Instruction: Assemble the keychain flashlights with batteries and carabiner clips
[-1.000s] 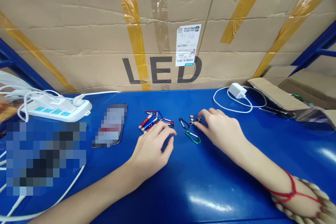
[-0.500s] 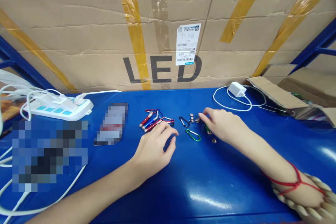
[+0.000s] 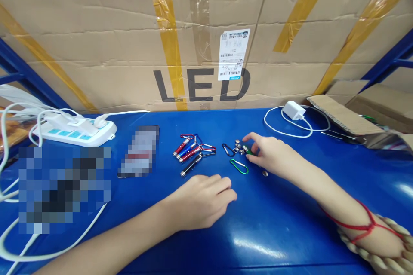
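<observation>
My left hand [image 3: 208,202] hovers or rests over the blue table, fingers curled together, with nothing visible in it. Just beyond it lie a black mini flashlight [image 3: 191,165], two red ones [image 3: 189,154] and a blue one [image 3: 187,149], each with a small carabiner. My right hand [image 3: 271,152] has its thumb and fingers around a short green flashlight body [image 3: 249,151], partly hidden by the hand. Beside those fingers sit several silver button cells [image 3: 238,146], a black carabiner [image 3: 228,150] and a green carabiner [image 3: 238,166]. One more small round piece [image 3: 265,173] lies below the right hand.
A phone [image 3: 140,150] lies left of the flashlights, near a white power strip [image 3: 97,133] with cables and a blurred dark object [image 3: 64,189]. A white charger [image 3: 293,111] with its cord lies back right, by an open carton [image 3: 345,116]. A large cardboard box [image 3: 122,51] stands behind.
My left hand has drawn back toward me and its fingers have closed up, uncovering the black flashlight. My right hand has stayed by the button cells, its fingers shifted around the green flashlight body.
</observation>
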`<control>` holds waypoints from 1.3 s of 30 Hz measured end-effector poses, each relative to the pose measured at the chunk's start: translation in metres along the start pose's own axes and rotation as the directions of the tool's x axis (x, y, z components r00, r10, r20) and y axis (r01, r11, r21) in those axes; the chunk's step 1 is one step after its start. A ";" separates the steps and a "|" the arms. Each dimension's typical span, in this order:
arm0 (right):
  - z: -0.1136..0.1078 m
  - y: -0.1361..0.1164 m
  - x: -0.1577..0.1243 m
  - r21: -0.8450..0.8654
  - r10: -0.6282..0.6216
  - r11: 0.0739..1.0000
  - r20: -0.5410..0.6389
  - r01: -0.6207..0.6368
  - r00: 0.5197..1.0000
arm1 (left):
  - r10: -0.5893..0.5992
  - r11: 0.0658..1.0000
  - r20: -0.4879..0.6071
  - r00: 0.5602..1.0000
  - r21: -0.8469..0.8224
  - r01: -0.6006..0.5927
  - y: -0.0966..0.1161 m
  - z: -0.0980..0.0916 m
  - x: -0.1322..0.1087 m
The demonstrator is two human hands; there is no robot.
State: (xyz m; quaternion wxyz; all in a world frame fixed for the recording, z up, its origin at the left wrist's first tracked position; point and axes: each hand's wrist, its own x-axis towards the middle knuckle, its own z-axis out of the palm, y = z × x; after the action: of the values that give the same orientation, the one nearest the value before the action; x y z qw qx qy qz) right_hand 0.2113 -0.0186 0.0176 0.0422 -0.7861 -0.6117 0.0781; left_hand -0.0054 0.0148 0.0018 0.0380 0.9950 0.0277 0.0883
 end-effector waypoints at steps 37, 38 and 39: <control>0.009 -0.005 0.003 -0.021 -0.126 0.992 -0.363 0.127 0.923 | -0.076 0.994 -0.027 0.997 -0.082 0.073 0.002 0.005 -0.002; 0.011 -0.004 0.004 -0.040 -0.125 0.992 -0.340 0.118 0.932 | -0.104 0.990 -0.031 0.994 -0.098 0.101 0.003 0.004 -0.002; 0.013 -0.003 0.004 -0.057 -0.124 0.992 -0.319 0.112 0.940 | -0.144 0.982 -0.036 0.989 -0.129 0.138 0.003 0.003 -0.001</control>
State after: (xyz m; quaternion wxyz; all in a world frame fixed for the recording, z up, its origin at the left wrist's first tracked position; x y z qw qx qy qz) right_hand 0.2074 -0.0143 0.0054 0.1308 -0.7509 -0.6440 -0.0656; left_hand -0.0059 0.0116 -0.0013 0.1066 0.9838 0.0935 0.1094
